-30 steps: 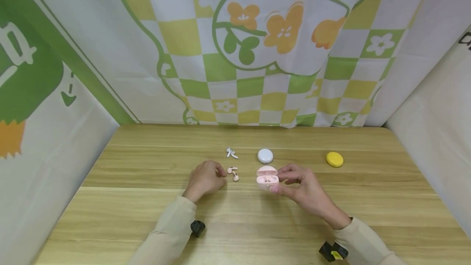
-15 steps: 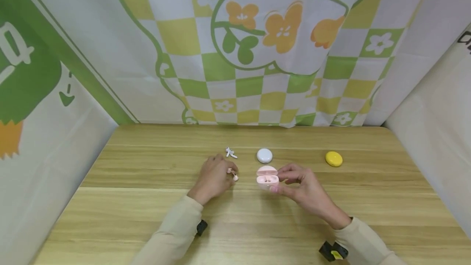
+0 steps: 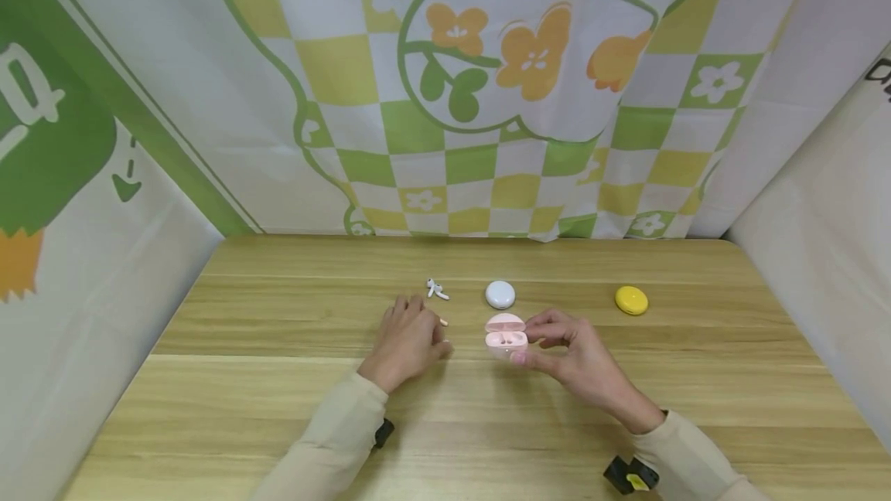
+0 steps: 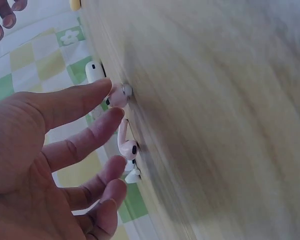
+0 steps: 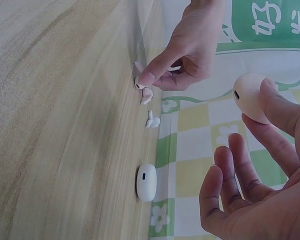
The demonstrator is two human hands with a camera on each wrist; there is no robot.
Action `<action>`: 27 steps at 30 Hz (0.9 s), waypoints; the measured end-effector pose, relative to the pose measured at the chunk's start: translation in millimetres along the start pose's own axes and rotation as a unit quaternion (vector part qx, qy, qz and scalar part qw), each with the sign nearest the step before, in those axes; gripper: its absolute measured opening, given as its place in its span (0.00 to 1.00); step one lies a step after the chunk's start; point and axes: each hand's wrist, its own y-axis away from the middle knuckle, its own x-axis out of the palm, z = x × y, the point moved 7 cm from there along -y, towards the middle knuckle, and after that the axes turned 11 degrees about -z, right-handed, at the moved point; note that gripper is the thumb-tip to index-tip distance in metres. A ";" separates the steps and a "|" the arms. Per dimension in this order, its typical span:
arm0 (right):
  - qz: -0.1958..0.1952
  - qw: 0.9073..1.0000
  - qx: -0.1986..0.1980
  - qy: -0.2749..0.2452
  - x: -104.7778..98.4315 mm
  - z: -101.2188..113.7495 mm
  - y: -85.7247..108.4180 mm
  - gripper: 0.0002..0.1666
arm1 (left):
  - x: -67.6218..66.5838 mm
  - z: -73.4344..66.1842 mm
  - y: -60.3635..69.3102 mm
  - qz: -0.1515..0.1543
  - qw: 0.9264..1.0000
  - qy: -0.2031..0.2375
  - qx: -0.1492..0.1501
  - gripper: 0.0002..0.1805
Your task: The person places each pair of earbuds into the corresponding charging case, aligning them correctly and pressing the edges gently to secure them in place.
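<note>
With thumb and forefinger, my left hand point(image 3: 407, 335) pinches one pink earbud point(image 4: 119, 96), low at the table surface. A second pink earbud point(image 4: 128, 149) lies right beside those fingers; in the head view the hand mostly covers the pair. To the right, my right hand point(image 3: 581, 362) grips a pink earbud case point(image 3: 506, 342) between thumb and fingers. The case is held with its lid up, and its two earbud slots show no earbuds. Its outer shell appears close up in the right wrist view, with the other right fingers loosely bent away from it.
Behind the left hand lies a pair of white earbuds point(image 3: 437, 290). A closed white case point(image 3: 500, 294) sits just beyond the pink one, and a yellow round case point(image 3: 632, 301) farther right. Printed cloth point(image 3: 515, 192) hangs along the table's back edge.
My left hand has moved right and over the pink earbuds, its thumb and forefinger closing around one. The right hand and the pink case have stayed in place.
</note>
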 end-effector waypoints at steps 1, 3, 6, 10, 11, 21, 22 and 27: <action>0.000 1.000 0.000 0.000 0.1 0.0 0.0 0.10 | 0.1 0.2 0.6 0.002 1.000 0.004 -0.001 0.19; 0.000 1.000 0.001 -0.001 0.3 0.0 0.0 0.10 | -0.4 1.2 1.3 0.004 1.000 0.018 -0.006 0.18; 0.000 1.000 0.004 -0.002 0.6 -0.6 -0.1 0.11 | -2.2 3.9 1.4 0.002 0.999 0.043 -0.011 0.13; 0.000 1.000 0.006 0.001 0.2 -0.7 0.2 0.12 | -1.8 7.2 2.5 0.017 0.998 0.067 -0.009 0.14; -0.001 1.000 0.006 0.001 0.2 -0.6 0.2 0.12 | -1.0 7.6 2.8 0.023 0.997 0.071 -0.006 0.16; 0.000 1.000 0.004 0.000 1.1 0.7 0.4 0.12 | 7.0 9.0 0.1 0.035 0.995 0.092 0.017 0.13; -0.001 1.000 0.004 0.000 1.0 0.7 0.4 0.11 | 7.2 9.3 -0.2 0.035 0.995 0.094 0.016 0.13; 0.000 1.000 0.005 0.001 1.3 0.1 0.4 0.10 | 8.1 9.5 -0.8 0.034 0.994 0.104 0.014 0.14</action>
